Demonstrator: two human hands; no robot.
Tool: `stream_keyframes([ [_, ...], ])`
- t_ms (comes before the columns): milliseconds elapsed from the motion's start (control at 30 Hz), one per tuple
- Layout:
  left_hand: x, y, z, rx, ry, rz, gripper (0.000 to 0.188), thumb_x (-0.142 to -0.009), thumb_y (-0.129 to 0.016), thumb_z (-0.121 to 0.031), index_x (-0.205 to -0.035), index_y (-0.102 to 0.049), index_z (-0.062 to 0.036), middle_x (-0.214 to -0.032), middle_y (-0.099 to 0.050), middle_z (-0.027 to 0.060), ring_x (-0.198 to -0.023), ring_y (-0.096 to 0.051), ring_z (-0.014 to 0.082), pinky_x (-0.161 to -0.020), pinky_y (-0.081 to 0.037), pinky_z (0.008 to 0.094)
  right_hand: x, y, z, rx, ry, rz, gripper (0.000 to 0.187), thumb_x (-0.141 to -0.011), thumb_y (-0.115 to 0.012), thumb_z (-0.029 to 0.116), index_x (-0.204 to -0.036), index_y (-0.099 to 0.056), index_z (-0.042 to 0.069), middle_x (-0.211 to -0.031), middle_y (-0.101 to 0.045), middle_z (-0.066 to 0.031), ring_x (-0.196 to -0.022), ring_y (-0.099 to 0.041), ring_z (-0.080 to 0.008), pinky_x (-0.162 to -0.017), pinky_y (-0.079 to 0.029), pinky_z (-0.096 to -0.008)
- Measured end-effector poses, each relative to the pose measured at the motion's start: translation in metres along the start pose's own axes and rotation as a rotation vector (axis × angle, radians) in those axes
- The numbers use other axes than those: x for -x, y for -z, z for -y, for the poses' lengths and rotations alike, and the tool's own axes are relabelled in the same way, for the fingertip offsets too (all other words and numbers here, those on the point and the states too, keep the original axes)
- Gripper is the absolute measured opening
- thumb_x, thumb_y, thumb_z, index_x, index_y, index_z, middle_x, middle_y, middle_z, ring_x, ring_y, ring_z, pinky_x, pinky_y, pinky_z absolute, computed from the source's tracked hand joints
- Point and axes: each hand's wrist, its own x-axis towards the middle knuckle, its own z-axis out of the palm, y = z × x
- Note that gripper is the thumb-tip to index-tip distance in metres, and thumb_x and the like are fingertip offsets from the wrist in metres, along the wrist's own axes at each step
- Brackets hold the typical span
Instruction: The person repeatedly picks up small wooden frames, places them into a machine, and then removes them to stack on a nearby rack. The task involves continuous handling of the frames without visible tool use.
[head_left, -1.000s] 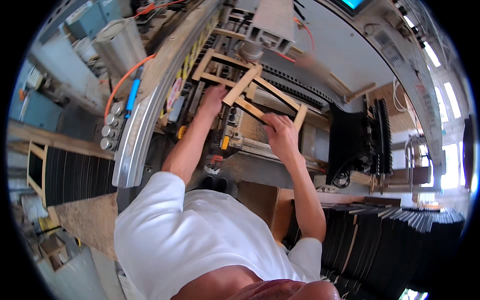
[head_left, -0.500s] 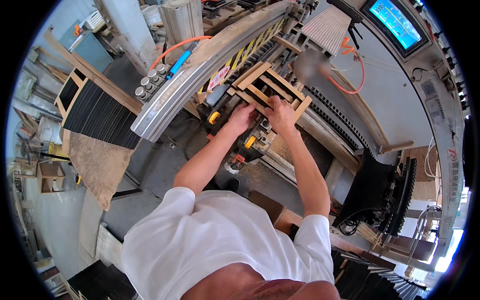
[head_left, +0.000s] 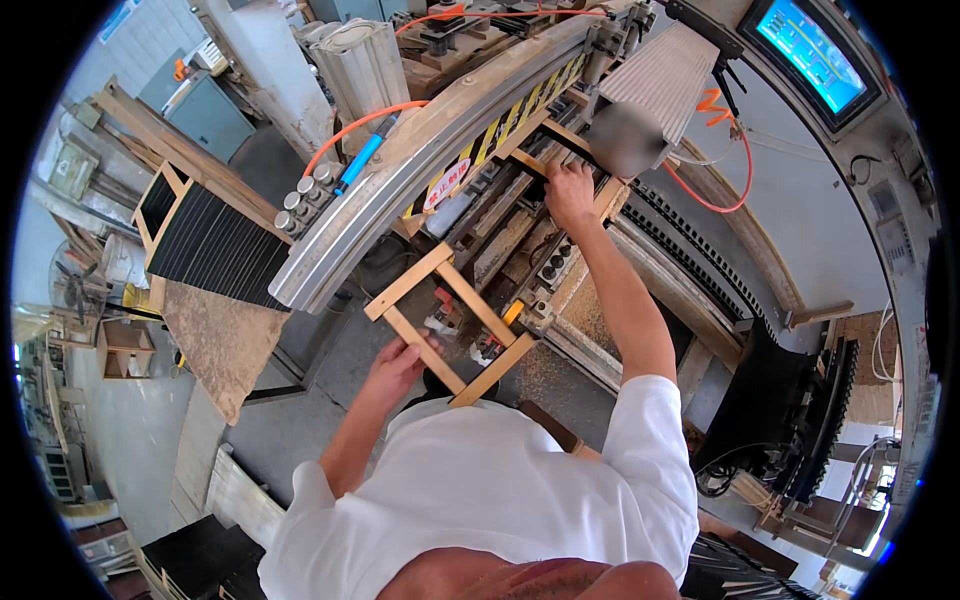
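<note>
My left hand (head_left: 398, 365) is closed on one long rail of a light wooden frame (head_left: 410, 282), with its thumb along the rail. This frame is held tilted in front of my body, clear of the machine. My right hand (head_left: 571, 192) reaches out to a second wooden frame (head_left: 527, 160) with dark inner edges, which lies on the machine bed under the beam. The right fingers curl down at this frame's bar, and their tips are hidden, so I cannot tell if they grip it.
A metal beam (head_left: 440, 115) with a yellow-black striped edge arches over the bed. To the right run black toothed tracks (head_left: 690, 250). A lit screen (head_left: 812, 62) hangs at the upper right. Dark slats (head_left: 215, 235) are stacked on the left. Sawdust (head_left: 585, 310) covers a ledge.
My left hand has drawn one wooden frame off the machine, toward my body and to the left. The other frame has shifted farther in under the beam, with my right hand at it.
</note>
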Motion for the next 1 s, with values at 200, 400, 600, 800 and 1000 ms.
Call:
stream_keyframes([
  [200, 0.014, 0.007, -0.01, 0.015, 0.013, -0.076, 0.037, -0.094, -0.06, -0.02, -0.126, -0.052, -0.004, -0.116, -0.061, 0.0085, -0.114, -0.056, 0.0261, -0.103, -0.041, 0.0409, -0.042, 0.0, -0.015, 0.266, -0.013, 0.115, 0.023, -0.08, -0.062, 0.01, -0.103, -0.06, 0.006, -0.087, -0.07, -0.0127, -0.102, -0.059, -0.0301, -0.089, -0.038, -0.0413],
  [400, 0.015, 0.01, -0.013, 0.016, 0.035, -0.081, 0.036, -0.093, -0.06, -0.018, -0.126, -0.053, -0.0035, -0.119, -0.061, 0.0091, -0.115, -0.057, 0.0255, -0.102, -0.042, 0.0407, -0.081, -0.025, -0.036, 0.362, -0.092, 0.191, 0.031, -0.083, -0.062, 0.009, -0.114, -0.059, 0.004, -0.085, -0.07, -0.0123, -0.105, -0.058, -0.0322, -0.095, -0.037, -0.0451],
  [600, 0.016, 0.019, -0.01, 0.04, 0.102, -0.078, 0.035, -0.094, -0.06, -0.018, -0.125, -0.053, -0.0038, -0.121, -0.061, 0.0099, -0.115, -0.056, 0.0231, -0.101, -0.043, 0.0386, -0.119, -0.047, -0.078, 0.439, -0.139, 0.267, 0.023, -0.082, -0.062, 0.007, -0.104, -0.065, 0.008, -0.098, -0.069, -0.0132, -0.102, -0.062, -0.0338, -0.103, -0.034, -0.0503],
  [800, 0.034, 0.029, 0.004, 0.143, 0.152, -0.115, 0.036, -0.092, -0.063, -0.016, -0.124, -0.053, -0.0027, -0.118, -0.062, 0.0105, -0.111, -0.059, 0.0235, -0.098, -0.046, 0.0386, -0.131, -0.016, -0.073, 0.336, -0.14, 0.479, 0.021, -0.081, -0.065, 0.012, -0.102, -0.065, 0.009, -0.103, -0.069, -0.0114, -0.101, -0.064, -0.0295, -0.094, -0.042, -0.0484],
  [1000, 0.056, 0.052, 0.012, 0.196, 0.102, -0.188, 0.038, -0.091, -0.063, -0.015, -0.125, -0.051, -0.0014, -0.118, -0.061, 0.0126, -0.11, -0.06, 0.0247, -0.098, -0.048, 0.0381, -0.13, -0.025, -0.083, 0.249, -0.2, 0.367, 0.024, -0.078, -0.068, 0.016, -0.101, -0.067, 0.01, -0.111, -0.068, -0.0117, -0.107, -0.063, -0.0286, -0.095, -0.042, -0.0523],
])
